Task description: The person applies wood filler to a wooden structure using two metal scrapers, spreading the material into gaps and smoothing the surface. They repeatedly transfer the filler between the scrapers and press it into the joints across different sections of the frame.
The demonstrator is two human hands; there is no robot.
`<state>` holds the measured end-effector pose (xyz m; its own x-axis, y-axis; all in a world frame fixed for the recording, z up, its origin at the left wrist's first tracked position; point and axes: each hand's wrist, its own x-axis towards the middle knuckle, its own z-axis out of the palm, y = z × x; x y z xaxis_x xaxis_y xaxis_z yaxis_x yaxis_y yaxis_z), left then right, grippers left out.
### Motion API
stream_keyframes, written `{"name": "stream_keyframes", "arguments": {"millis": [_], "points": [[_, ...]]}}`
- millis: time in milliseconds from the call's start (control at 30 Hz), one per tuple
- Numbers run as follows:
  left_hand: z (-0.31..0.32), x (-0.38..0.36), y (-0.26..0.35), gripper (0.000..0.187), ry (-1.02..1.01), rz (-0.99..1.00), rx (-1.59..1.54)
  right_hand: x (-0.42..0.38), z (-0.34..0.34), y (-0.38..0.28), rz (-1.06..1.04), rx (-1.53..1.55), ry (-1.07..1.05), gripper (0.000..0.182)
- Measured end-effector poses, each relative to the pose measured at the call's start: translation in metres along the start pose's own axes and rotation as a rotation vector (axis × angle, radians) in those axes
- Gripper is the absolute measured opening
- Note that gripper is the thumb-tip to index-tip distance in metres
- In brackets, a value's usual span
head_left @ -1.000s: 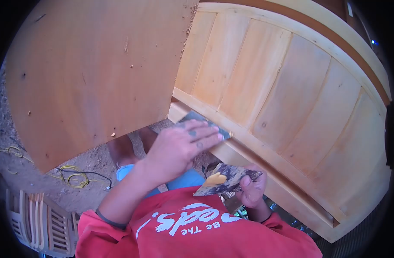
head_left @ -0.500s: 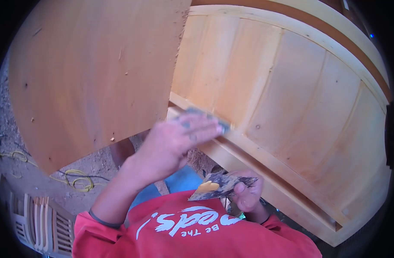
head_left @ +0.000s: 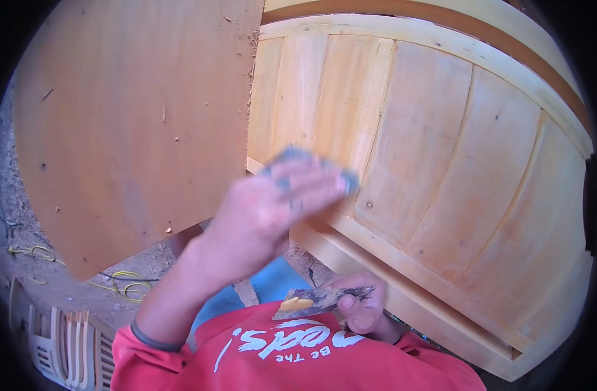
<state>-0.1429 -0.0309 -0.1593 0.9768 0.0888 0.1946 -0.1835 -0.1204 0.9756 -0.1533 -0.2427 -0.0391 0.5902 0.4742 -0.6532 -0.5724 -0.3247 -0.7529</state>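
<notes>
My left hand (head_left: 272, 212) presses a flat blue-grey scraper (head_left: 311, 161) against the pale slatted wooden panel (head_left: 441, 163); the hand and scraper are motion-blurred. The scraper lies over the lower ends of the left slats, just above the bottom rail (head_left: 402, 287). My right hand (head_left: 362, 307) is low, close to my red shirt (head_left: 292, 358). It holds a stained, dark flat piece (head_left: 324, 300) with a blob of yellow filler (head_left: 294, 304) on its left end.
A large plain wooden board (head_left: 129, 124) fills the upper left, its edge meeting the panel. Below it is dirt ground with yellow cord (head_left: 126, 283). A slatted wooden piece (head_left: 64, 339) lies at the bottom left. Blue trousers (head_left: 272, 280) show beneath my left arm.
My left hand has slid the scraper up from the bottom rail onto the slats. My right hand with the filler piece has dropped lower, toward my shirt. The view has tilted slightly.
</notes>
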Motion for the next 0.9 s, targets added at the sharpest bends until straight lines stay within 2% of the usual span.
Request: {"name": "stream_keyframes", "arguments": {"millis": [100, 300, 467, 567, 700, 767, 900], "points": [[-0.013, 0.048, -0.013, 0.064, 0.199, 0.079, 0.229, 0.000, 0.007, -0.005, 0.086, 0.062, 0.083, 0.030], [0.012, 0.050, -0.020, 0.063, 0.220, 0.086, 0.186, -0.001, 0.000, 0.005, 0.015, 0.067, -0.010, 0.029], [0.010, 0.007, -0.007, 0.059, 0.005, 0.085, 0.062, -0.001, 0.002, 0.000, 0.058, 0.074, 0.032, 0.029], [0.008, 0.020, -0.015, 0.055, 0.199, 0.057, 0.133, -0.001, 0.004, -0.003, 0.043, 0.039, 0.069, 0.029], [0.036, 0.031, -0.016, 0.052, 0.246, 0.062, 0.212, 0.006, 0.002, -0.005, 0.005, 0.060, 0.033, 0.029], [0.051, 0.012, -0.006, 0.051, 0.245, 0.054, 0.230, 0.005, -0.002, -0.004, 0.034, 0.063, 0.029, 0.029], [0.030, -0.019, 0.004, 0.051, 0.013, 0.020, 0.080, 0.001, 0.003, -0.002, 0.038, 0.080, 0.097, 0.031]]}}
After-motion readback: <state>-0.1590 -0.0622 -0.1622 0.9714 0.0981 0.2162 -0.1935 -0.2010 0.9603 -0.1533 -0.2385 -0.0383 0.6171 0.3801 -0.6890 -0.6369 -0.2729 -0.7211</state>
